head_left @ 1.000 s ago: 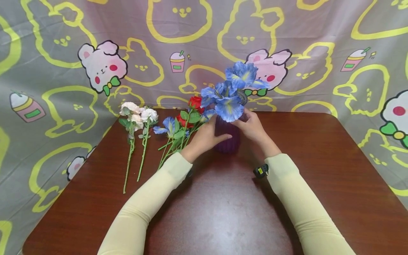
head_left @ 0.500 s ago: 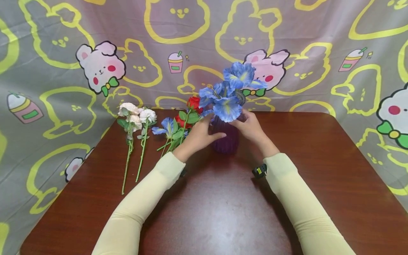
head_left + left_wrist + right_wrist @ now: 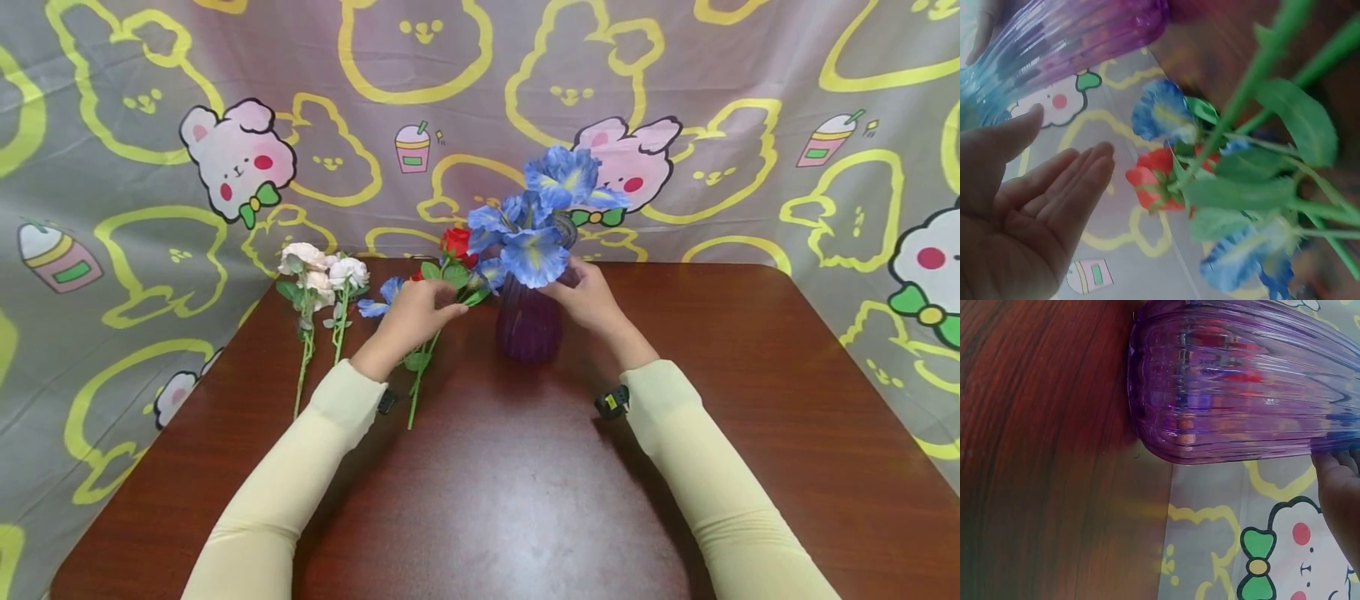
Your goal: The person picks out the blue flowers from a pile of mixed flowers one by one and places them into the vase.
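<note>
Edges: table corner rounded at upper right; gap at centre between left hand and purple vase | Surface: brown wood, patterned cloth behind, pale flowers left of centre | Container: vase upright, blue flowers at mouth | Grip: left fingers extended near red rose; right hand grips vase neck

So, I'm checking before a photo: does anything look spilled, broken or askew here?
Nothing stands out. The purple vase stands upright with blue flowers at its mouth, and I see no spill on the table. The loose pale flowers show no obvious damage; the left hand partly hides the red roses.
</note>
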